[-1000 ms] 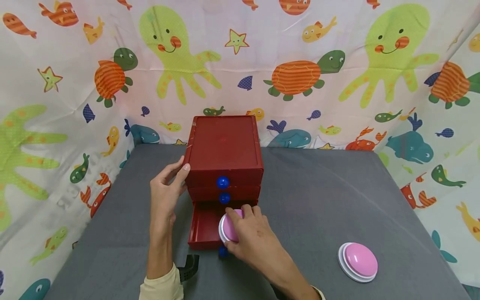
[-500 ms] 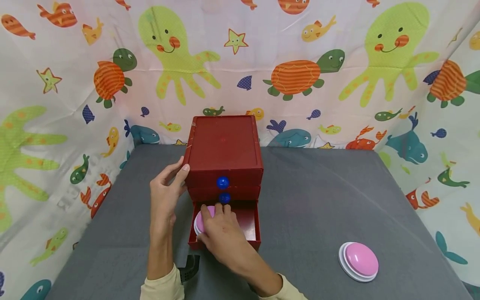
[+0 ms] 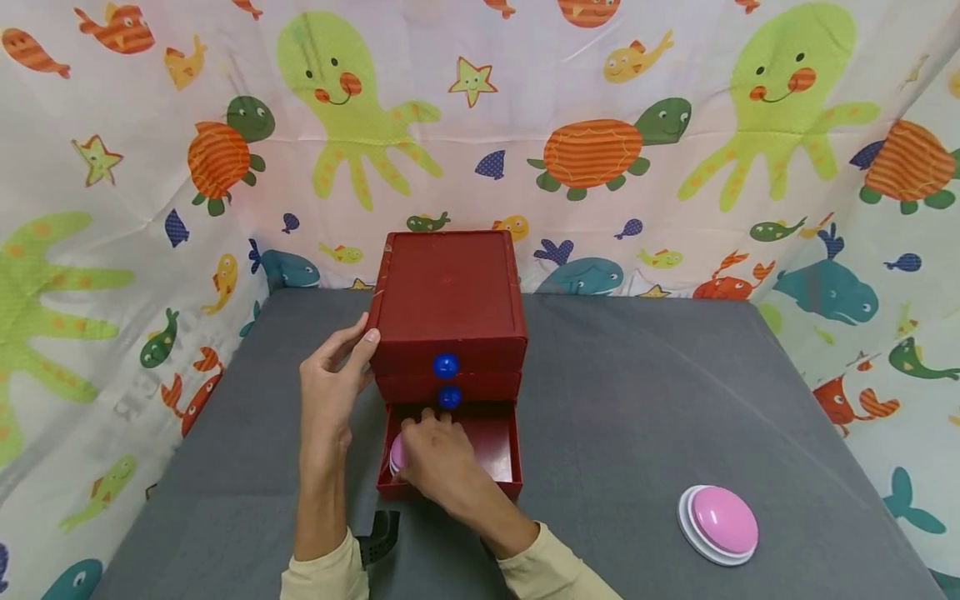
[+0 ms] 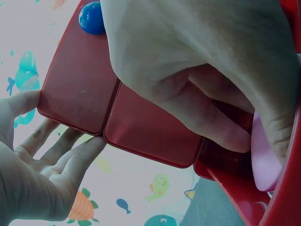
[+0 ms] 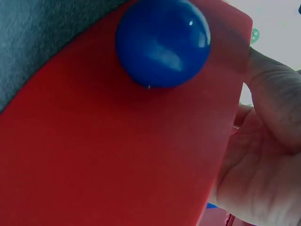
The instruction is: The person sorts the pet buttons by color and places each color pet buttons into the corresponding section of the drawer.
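Observation:
A red chest of drawers (image 3: 450, 287) with blue knobs stands on the table, its bottom drawer (image 3: 497, 442) pulled out. My left hand (image 3: 337, 375) rests against the chest's left side, thumb at the front edge and fingers fairly straight. Inside the drawer, at its left end, my right hand (image 3: 444, 462) holds a pink-domed push button (image 3: 397, 454) with a white base. The left wrist view shows thumb and fingers about the pink dome; most of the button is hidden behind the hand. In the right wrist view, the drawer front with its blue knob (image 5: 162, 42) covers part of the hand.
Another pink-domed push button (image 3: 722, 521) on a white base sits at the right of the grey table (image 3: 615, 417). A black strap-like piece (image 3: 380, 537) shows by the left wrist. A curtain (image 3: 480, 108) printed with sea animals hangs behind and at both sides.
My right hand has carried the pink-domed push button leftward and down into the left end of the bottom drawer. The left hand has stayed against the chest.

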Tool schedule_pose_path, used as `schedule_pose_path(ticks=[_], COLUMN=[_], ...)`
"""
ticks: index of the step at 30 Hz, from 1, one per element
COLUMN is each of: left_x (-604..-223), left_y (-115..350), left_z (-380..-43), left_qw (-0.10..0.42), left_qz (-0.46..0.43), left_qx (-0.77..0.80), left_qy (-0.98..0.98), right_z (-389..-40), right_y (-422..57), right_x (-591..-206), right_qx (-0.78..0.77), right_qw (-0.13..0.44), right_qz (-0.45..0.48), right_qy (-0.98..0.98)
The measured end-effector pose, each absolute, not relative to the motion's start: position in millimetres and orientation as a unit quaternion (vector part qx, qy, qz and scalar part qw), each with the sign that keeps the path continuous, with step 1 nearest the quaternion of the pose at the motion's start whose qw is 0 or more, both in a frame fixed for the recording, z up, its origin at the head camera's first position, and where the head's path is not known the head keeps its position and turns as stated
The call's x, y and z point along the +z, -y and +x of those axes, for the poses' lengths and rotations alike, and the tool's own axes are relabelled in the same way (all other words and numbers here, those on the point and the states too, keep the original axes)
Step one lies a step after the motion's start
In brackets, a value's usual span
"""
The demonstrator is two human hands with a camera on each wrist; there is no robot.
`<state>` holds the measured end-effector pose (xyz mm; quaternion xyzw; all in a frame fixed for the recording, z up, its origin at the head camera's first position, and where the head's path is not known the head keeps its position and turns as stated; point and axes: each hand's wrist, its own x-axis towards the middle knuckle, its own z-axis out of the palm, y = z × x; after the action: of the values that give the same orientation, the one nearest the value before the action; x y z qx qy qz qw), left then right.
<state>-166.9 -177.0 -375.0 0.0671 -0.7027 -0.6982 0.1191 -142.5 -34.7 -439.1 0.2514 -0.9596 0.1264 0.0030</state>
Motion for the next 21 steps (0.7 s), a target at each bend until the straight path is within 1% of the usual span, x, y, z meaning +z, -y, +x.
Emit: schedule_pose_path(ticks=[5, 10, 15, 21], left_x=[-374, -373, -373, -375], left_y=[177, 177, 177, 177], left_z=[-167, -167, -167, -167], left_qw=[0.116, 0.116, 0.12, 0.114], left_qz=[0.069, 0.071, 0.07, 0.07], left_qx=[-0.699, -0.701, -0.702, -0.701], left_qy=[0.702, 0.7, 0.699, 0.701], right_z=[-144, -143, -144, -137], right_y=[33, 31, 27, 16], right_x=[-440, -441, -442, -440], right_qx=[0.131, 0.147, 0.147, 0.152], right_qw=[0.001, -0.019, -0.027, -0.002], right_qz=[0.251, 0.25, 0.254, 0.254], right_qy=[0.959, 0.957, 0.956, 0.955])
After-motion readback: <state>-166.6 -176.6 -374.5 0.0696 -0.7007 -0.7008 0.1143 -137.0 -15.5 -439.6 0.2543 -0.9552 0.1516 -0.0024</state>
